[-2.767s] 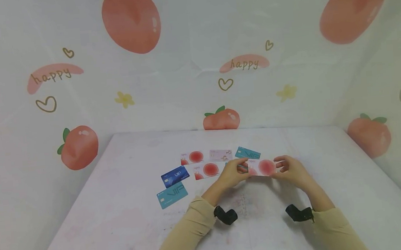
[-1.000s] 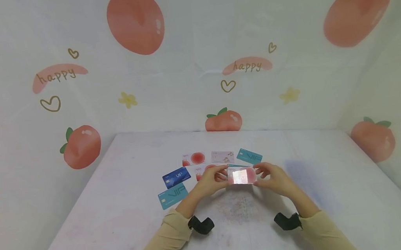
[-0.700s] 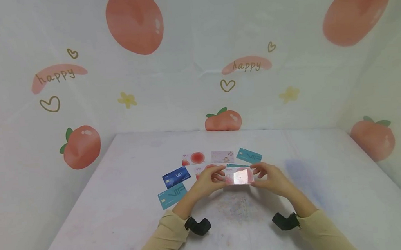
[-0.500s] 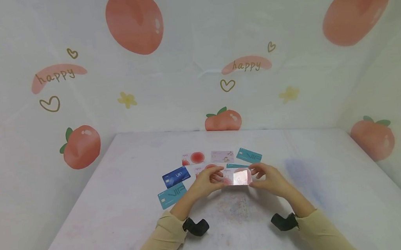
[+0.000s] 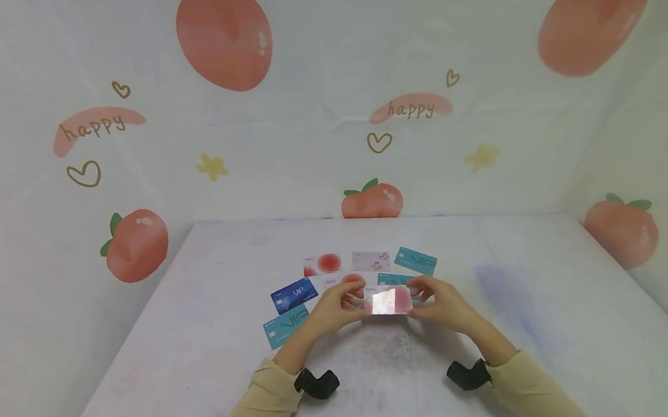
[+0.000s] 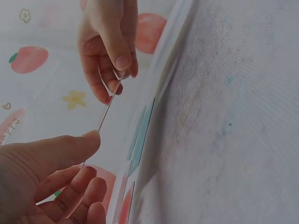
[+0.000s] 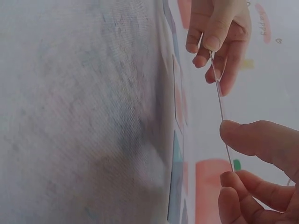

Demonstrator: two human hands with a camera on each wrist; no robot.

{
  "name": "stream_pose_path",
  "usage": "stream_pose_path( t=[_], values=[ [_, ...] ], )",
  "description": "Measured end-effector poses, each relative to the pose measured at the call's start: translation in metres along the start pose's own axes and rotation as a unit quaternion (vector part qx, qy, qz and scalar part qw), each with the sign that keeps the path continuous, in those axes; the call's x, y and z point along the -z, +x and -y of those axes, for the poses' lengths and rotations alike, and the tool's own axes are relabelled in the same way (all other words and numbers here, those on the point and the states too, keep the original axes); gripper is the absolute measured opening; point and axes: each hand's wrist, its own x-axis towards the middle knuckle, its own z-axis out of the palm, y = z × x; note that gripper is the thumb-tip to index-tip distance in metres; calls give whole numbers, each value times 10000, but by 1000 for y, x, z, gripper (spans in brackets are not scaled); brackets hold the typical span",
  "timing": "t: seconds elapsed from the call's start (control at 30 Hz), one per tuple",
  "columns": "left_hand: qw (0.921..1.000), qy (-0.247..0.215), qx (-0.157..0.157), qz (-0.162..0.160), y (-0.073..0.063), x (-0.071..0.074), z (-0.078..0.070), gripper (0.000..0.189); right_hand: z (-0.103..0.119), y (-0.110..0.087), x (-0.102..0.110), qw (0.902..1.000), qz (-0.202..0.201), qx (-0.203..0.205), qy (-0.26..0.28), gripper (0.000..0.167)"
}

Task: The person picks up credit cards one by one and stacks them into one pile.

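A pink card (image 5: 403, 300) with a bright glare patch is held up between both hands, tilted toward the head camera. My left hand (image 5: 333, 311) pinches its left end between thumb and fingers. At the opposite end my right hand (image 5: 446, 303) pinches it the same way. Both wrist views show the card (image 7: 221, 105) edge-on as a thin line, raised off the table. Just behind it lie a pink card with a red circle (image 5: 351, 278), partly hidden by the left hand, and a teal card (image 5: 394, 278), partly hidden by the right.
On the white table (image 5: 174, 352) a dark blue VIP card (image 5: 294, 295) overlaps a teal VIP card (image 5: 284, 328) at the left. Farther back are another red-circle card (image 5: 323, 264), a pale pink card (image 5: 371, 260) and a teal VIP card (image 5: 416, 260). A fruit-printed backdrop (image 5: 302, 106) stands behind.
Both hands have carried the pink card leftward and slightly nearer, uncovering more of the teal card behind it. Glare has appeared on its face. The cards on the table stay in place.
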Motion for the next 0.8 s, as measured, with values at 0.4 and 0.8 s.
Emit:
stream_pose_path(
  t=[0.4, 0.8],
  values=[
    [9989, 469, -22, -22, -11, 5, 4, 50, 4, 0, -11, 9999, 71, -90, -78, 49],
    [9973, 733, -67, 81, -19, 8, 7, 51, 5, 1, -22, 9992, 89, -322, -197, 50]
  ],
)
